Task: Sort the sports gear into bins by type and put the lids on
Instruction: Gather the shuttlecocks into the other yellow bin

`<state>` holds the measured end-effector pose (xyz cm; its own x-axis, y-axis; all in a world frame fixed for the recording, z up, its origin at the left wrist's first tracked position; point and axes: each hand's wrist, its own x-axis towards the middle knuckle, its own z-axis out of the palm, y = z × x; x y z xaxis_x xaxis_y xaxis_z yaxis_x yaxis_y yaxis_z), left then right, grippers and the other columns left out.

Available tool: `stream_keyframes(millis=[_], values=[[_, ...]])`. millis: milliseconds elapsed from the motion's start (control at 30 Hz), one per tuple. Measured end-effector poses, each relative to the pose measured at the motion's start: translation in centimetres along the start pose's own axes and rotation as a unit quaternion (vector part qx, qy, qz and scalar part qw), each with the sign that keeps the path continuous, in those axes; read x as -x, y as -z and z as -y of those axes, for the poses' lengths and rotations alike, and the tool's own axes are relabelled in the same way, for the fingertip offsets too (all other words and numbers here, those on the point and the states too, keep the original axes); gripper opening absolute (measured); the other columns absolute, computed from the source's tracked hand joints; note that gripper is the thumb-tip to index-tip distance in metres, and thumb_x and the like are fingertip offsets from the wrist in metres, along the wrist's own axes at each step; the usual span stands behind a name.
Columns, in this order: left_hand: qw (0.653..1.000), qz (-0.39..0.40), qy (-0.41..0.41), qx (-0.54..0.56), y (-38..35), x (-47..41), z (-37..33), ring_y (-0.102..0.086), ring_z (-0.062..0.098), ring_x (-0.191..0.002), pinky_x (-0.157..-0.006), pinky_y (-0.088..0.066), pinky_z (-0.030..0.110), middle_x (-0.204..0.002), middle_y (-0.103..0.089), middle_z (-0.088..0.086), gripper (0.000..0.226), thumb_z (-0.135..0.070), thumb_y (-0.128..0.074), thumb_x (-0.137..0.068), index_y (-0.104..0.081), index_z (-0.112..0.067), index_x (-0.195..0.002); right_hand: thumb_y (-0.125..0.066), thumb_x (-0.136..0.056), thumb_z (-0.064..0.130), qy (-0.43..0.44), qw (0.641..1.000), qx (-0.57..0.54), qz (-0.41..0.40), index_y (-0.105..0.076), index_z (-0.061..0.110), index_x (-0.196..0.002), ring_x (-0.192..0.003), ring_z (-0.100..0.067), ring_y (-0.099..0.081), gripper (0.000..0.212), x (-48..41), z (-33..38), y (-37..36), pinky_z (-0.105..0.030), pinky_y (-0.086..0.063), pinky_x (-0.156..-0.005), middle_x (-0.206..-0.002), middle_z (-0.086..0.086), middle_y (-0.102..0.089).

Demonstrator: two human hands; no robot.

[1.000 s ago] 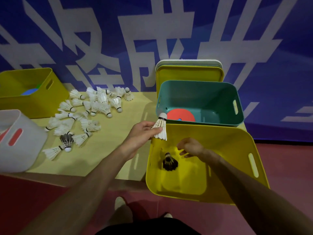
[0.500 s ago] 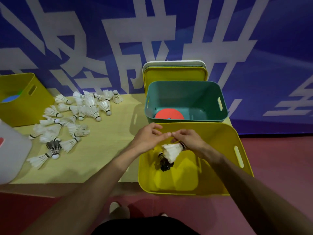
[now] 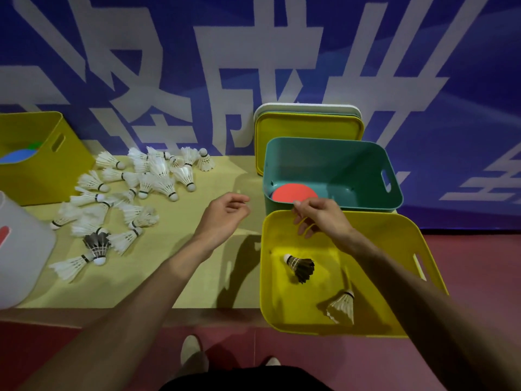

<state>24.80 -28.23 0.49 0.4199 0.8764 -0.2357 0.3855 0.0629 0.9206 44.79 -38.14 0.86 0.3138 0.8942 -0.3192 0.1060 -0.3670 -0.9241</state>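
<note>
Yellow bin [image 3: 266, 292] nearest the person holds a black shuttlecock [image 3: 301, 267] and a white one [image 3: 342, 306]. Both hands hang slack-fingered and empty, the right hand [image 3: 321, 215] over its far rim, the left hand [image 3: 225, 214] over the table [image 3: 183, 263]. Loose shuttlecocks [image 3: 135, 193] lie on their sides well to the left, corks mostly rightward, so the left hand is nearer; beyond stand a teal bin [image 3: 338, 165], lids [image 3: 307, 128] and a blue banner [image 3: 423, 66].

white shuttlecock [image 3: 342, 306] and black shuttlecock [image 3: 301, 267] in yellow bin [image 3: 266, 277]

Dim overall with dark corners. Arm shadows fall on the table [image 3: 180, 277]. Wide-angle bending at the edges, slightly soft detail
</note>
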Motion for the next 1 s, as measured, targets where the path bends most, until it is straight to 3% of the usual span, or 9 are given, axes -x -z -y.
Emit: stream_keyframes(millis=[200, 367, 500, 600, 667, 800, 900, 1000], values=[[0.998, -0.051, 0.022, 0.037, 7.9, -1.5, 3.0, -0.063, 0.015, -0.096, -0.085, -0.047, 0.023, -0.097, -0.068, 0.004, 0.015, -0.017, -0.063, -0.087, -0.068, -0.024, -0.098, -0.055, -0.095, 0.022, 0.026, 0.998, 0.023, 0.05, -0.064, 0.002, -0.094, -0.058, -0.02, -0.06, 0.022, -4.0, 5.9, -8.4, -0.026, -0.049, -0.048, -0.075, -0.008, -0.064], [0.991, -0.109, 0.067, 0.045, 17.0, -2.1, 8.1, -0.061, 0.01, -0.095, -0.08, -0.046, 0.02, -0.099, -0.067, -0.005, 0.014, -0.014, -0.06, -0.089, -0.067, -0.022, -0.098, -0.057, -0.094, 0.02, -0.023, 0.991, 0.07, 0.112, -0.064, 0.001, -0.101, -0.068, -0.019, -0.061, 0.021, -8.8, 7.5, -19.0, -0.029, -0.053, -0.057, -0.084, -0.009, -0.065], [0.976, -0.181, 0.114, 0.035, 23.7, -2.2, 13.3, -0.06, 0.014, -0.095, -0.074, -0.047, 0.019, -0.104, -0.065, 0.001, 0.015, -0.01, -0.057, -0.09, -0.065, -0.018, -0.1, -0.057, -0.094, 0.019, -0.064, 0.981, 0.092, 0.159, -0.062, 0.0, -0.106, -0.071, -0.018, -0.06, 0.023, -11.8, 7.1, -27.1, -0.03, -0.054, -0.061, -0.089, -0.009, -0.065], [0.965, -0.205, 0.166, 0.012, 27.8, -1.7, 17.4, -0.06, 0.019, -0.098, -0.079, -0.049, 0.03, -0.108, -0.064, 0.003, 0.019, -0.011, -0.058, -0.089, -0.064, -0.016, -0.106, -0.059, -0.092, 0.022, -0.11, 0.973, 0.109, 0.171, -0.062, 0.003, -0.103, -0.074, -0.019, -0.06, 0.021, -13.5, 6.1, -32.4, -0.033, -0.056, -0.066, -0.092, -0.01, -0.065], [0.958, -0.215, 0.185, -0.032, 29.9, -1.3, 19.9, -0.059, 0.023, -0.105, -0.083, -0.045, 0.028, -0.114, -0.063, 0.008, 0.026, -0.01, -0.061, -0.087, -0.063, -0.01, -0.113, -0.06, -0.091, 0.023, -0.139, 0.971, 0.109, 0.164, -0.062, 0.005, -0.099, -0.075, -0.02, -0.06, 0.02, -14.3, 5.3, -35.5, -0.036, -0.056, -0.068, -0.092, -0.01, -0.064], [0.948, -0.201, 0.188, -0.161, 32.7, -0.9, 23.8, -0.055, 0.026, -0.107, -0.08, -0.033, 0.019, -0.116, -0.062, 0.014, 0.037, -0.009, -0.069, -0.08, -0.064, -0.006, -0.117, -0.062, -0.09, 0.026, -0.203, 0.961, 0.121, 0.141, -0.062, 0.004, -0.095, -0.072, -0.02, -0.057, 0.022, -15.8, 3.7, -40.8, -0.038, -0.055, -0.071, -0.092, -0.011, -0.06], [0.941, -0.166, 0.196, -0.221, 33.7, -1.3, 26.4, -0.046, 0.027, -0.116, -0.095, -0.033, 0.029, -0.121, -0.058, 0.01, 0.043, -0.016, -0.069, -0.078, -0.062, -0.013, -0.121, -0.062, -0.089, 0.032, -0.258, 0.952, 0.125, 0.109, -0.061, 0.005, -0.097, -0.078, -0.024, -0.057, 0.028, -16.5, 2.8, -44.0, -0.039, -0.055, -0.073, -0.093, -0.011, -0.06], [0.938, -0.134, 0.208, -0.245, 33.8, -1.4, 28.1, -0.048, 0.027, -0.112, -0.09, -0.037, 0.033, -0.115, -0.059, 0.007, 0.044, -0.025, -0.068, -0.075, -0.062, -0.019, -0.118, -0.06, -0.09, 0.039, -0.315, 0.939, 0.112, 0.085, -0.058, 0.009, -0.098, -0.083, -0.026, -0.058, 0.031, -17.0, 2.2, -46.0, -0.039, -0.053, -0.075, -0.091, -0.009, -0.059]])
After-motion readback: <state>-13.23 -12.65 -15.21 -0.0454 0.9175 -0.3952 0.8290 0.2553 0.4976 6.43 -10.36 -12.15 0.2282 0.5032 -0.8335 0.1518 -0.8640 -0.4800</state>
